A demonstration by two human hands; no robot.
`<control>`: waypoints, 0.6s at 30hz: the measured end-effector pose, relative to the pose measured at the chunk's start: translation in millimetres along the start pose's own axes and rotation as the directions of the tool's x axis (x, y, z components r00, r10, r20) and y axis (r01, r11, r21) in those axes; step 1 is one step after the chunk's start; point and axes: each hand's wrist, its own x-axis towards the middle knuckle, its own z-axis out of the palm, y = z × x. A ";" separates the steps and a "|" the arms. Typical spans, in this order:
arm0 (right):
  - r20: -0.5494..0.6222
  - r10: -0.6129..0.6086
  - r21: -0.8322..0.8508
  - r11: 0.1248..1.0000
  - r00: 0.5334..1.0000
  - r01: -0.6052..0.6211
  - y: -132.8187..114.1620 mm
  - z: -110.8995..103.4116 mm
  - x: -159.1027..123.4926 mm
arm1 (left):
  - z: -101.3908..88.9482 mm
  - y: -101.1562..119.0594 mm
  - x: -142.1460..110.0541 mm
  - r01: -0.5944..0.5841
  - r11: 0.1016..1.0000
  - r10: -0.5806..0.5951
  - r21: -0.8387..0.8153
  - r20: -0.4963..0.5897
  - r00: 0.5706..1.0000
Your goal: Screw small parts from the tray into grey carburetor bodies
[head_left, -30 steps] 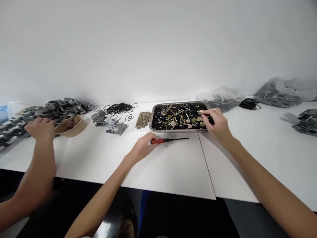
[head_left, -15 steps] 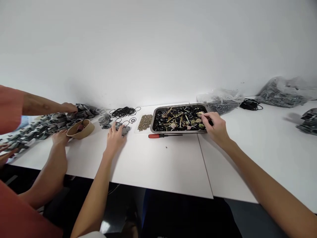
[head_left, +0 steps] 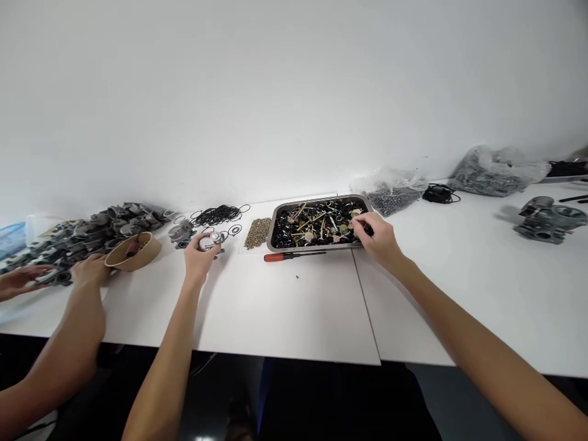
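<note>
My left hand (head_left: 198, 255) is closed around a grey metal casting (head_left: 214, 239) and holds it just above the white table (head_left: 294, 306). My right hand (head_left: 377, 236) reaches into the right end of a steel tray (head_left: 278, 211) full of small black and brass parts, its fingers pinched on something I cannot make out. A red-handled screwdriver (head_left: 292, 256) lies on the table in front of the tray, between my two hands.
Another person's hands work at the left beside a brown paper bowl (head_left: 132, 251) and a heap of grey castings (head_left: 92, 229). Black O-rings (head_left: 218, 215), a second casting (head_left: 180, 232), a pile of small brass pieces (head_left: 258, 233), plastic bags of parts (head_left: 390, 190) and a larger casting (head_left: 546, 219) lie on the table.
My left hand let go of the screwdriver, moved left and picked up the grey casting. My right hand stayed in the tray. The other person's hands shifted around the bowl.
</note>
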 end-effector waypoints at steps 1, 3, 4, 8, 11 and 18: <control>-0.003 -0.020 0.004 1.000 1.000 0.020 -1.3 -0.6 0.4 | -2.3 7.3 -2.1 0.008 0.998 -0.005 -0.062 0.041 0.999; 0.010 -0.087 0.030 0.996 0.996 0.087 -6.3 -0.6 0.0 | -5.0 28.7 -10.4 -0.011 0.969 0.054 -0.245 0.170 0.984; 0.041 -0.137 0.059 0.989 0.990 0.134 -10.3 0.3 -0.9 | -4.7 42.2 -16.2 -0.037 0.930 0.132 -0.367 0.237 0.963; 0.265 -0.365 0.208 0.926 0.893 0.316 -34.9 8.4 -9.9 | 10.2 102.6 -41.9 0.015 0.761 0.449 -0.649 0.543 0.710; 0.284 -0.441 0.273 0.888 0.851 0.369 -52.9 15.3 -19.2 | 30.5 139.6 -54.4 0.085 0.673 0.625 -0.734 0.627 0.465; 0.072 -0.594 0.273 0.784 0.801 0.557 -55.0 18.9 -24.2 | 73.8 158.7 -53.1 0.370 0.568 0.728 -0.735 0.658 0.189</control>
